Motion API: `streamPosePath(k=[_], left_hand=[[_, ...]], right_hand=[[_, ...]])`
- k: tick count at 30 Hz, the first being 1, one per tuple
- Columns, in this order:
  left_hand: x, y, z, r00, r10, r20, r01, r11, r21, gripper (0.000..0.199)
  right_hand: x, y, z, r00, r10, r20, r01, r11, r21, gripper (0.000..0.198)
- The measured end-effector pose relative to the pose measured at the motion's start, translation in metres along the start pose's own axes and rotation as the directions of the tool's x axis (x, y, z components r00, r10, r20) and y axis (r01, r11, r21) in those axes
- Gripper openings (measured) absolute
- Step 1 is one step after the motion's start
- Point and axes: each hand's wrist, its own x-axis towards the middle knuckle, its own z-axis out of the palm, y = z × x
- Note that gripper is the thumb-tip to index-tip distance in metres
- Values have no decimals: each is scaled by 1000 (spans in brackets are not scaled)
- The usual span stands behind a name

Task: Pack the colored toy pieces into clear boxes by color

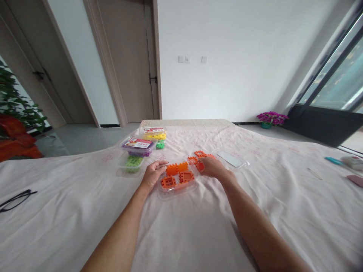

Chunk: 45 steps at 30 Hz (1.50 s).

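A clear plastic container (177, 194) lies on the cloth in front of me, with several orange interlocking foam-like pieces (186, 176) in it. My left hand (154, 175) is closed on the container's left edge, thumb toward the rim. Just past the container's right side, my right hand (213, 168) reaches down with curled fingers around an orange piece (200, 166); the fingertips are partly hidden. More orange pieces (200, 153) lie on the cloth beyond that hand. To the right of them is a clear lid (231, 159) with a whitish label.
Farther left are stacked plastic boxes: one purple (138, 145), one green (133, 162), one yellow (153, 133). Eyeglasses (17, 199) lie at the left. Near the right edge are a blue item (334, 161) and a dark pink block (355, 180). A pale patterned cloth (176, 241) covers the surface.
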Motion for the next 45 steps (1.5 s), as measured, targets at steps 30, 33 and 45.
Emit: streamPosePath(k=[30, 33, 45], left_hand=[[-2, 0, -1, 999, 30, 10, -31, 999, 39, 38], [-2, 1, 0, 999, 32, 10, -32, 999, 33, 38], [-2, 0, 0, 1000, 16, -3, -16, 1000, 24, 39]], right_hand=[[-18, -45, -29, 931, -363, -35, 362, 905, 222, 47], [-17, -50, -24, 912, -409, -24, 406, 896, 183, 44], [-13, -11, -34, 996, -14, -92, 22, 996, 91, 37]])
